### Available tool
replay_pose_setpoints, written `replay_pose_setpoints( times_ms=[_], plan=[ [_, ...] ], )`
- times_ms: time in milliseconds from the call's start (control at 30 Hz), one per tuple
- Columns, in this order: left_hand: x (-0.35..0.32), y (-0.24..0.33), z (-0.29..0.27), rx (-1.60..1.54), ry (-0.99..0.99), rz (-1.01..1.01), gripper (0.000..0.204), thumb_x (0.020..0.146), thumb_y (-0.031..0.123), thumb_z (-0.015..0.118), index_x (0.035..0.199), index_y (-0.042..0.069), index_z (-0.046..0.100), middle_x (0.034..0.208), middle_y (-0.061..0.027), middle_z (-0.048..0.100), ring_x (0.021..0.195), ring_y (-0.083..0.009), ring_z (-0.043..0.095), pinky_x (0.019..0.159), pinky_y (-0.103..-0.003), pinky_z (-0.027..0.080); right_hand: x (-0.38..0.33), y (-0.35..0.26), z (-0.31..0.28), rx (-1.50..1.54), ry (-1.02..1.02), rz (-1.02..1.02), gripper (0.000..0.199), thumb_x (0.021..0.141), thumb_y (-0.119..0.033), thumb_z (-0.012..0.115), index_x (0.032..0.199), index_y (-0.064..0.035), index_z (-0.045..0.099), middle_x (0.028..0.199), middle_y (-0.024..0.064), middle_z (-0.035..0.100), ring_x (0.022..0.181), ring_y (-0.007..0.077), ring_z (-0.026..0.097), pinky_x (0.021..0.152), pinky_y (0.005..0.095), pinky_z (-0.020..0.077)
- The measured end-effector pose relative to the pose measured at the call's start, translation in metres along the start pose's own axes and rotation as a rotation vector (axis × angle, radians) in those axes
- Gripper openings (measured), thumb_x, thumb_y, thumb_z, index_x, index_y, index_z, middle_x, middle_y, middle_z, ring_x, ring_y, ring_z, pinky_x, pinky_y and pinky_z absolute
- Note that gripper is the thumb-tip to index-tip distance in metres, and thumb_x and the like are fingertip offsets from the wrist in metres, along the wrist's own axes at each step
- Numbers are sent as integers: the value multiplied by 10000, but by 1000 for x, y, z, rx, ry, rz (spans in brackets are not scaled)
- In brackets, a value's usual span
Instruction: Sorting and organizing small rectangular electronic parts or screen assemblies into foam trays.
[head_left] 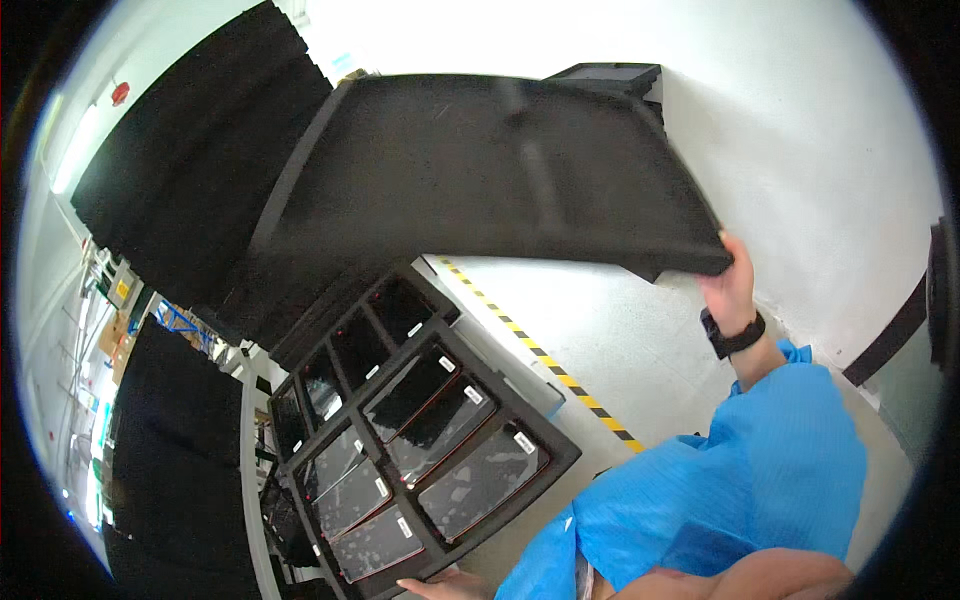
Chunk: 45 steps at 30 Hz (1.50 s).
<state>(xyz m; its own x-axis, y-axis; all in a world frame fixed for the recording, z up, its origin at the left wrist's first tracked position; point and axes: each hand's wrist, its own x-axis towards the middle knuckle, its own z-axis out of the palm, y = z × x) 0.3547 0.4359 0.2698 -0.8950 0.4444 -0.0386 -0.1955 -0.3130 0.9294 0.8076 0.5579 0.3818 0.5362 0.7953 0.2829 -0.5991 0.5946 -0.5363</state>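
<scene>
My right hand point(730, 285) grips the right corner of a large black foam tray point(480, 190) and holds it raised and tilted above a stack. Below it lies another black compartment tray point(555, 450) with several dark flat panels, each in a clear bag with a small white label. My left hand point(440, 587) shows only partly at the bottom edge, touching the near rim of that lower tray; whether it grips it is unclear. I wear a blue sleeve and a black wrist strap point(733, 335).
More black foam trays point(190, 150) stand at the upper left and lower left. A yellow-black striped line point(545, 355) runs across the pale floor. Shelving point(110, 300) shows at far left. A dark object point(940, 290) sits at the right rim.
</scene>
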Motion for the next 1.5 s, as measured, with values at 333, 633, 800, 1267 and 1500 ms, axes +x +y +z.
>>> replay_pose_setpoints(
  times_ms=[333,633,800,1267,1500],
  plan=[
    [-63,-49,94,71,123,75,602,763,398,538,1162,-22,375,1123,-176,454,1048,-280,424,916,-398,277,271,-24,-111,-512,188,-361,508,791,-251,443,1254,-132,270,1143,35,406,957,164,430,709,307,401],
    [-116,-70,170,135,310,159,588,752,396,554,1135,-22,395,1085,-179,471,1017,-283,447,883,-399,322,541,-9,-118,-576,330,-481,650,748,-274,511,1278,-73,191,1136,114,393,891,174,463,623,279,436],
    [-138,-72,177,150,417,214,580,746,394,562,1119,-21,407,1064,-180,480,999,-285,460,864,-399,347,624,-7,-131,-661,216,-27,792,748,-459,517,1304,-64,115,1154,138,386,866,228,503,701,351,440],
    [-107,-77,76,629,450,929,516,604,313,699,944,-19,499,870,-155,556,796,-271,546,692,-390,461,514,165,-102,-731,-124,-406,321,815,-140,491,1084,31,454,1039,106,508,945,168,484,843,250,361],
    [-128,-39,119,-259,344,218,508,772,158,440,1211,-17,255,1107,-168,385,955,-268,454,816,-372,399,229,153,98,-503,-1501,-222,360,757,-122,548,1097,-65,447,1031,59,476,956,166,463,806,286,377]
  ],
)
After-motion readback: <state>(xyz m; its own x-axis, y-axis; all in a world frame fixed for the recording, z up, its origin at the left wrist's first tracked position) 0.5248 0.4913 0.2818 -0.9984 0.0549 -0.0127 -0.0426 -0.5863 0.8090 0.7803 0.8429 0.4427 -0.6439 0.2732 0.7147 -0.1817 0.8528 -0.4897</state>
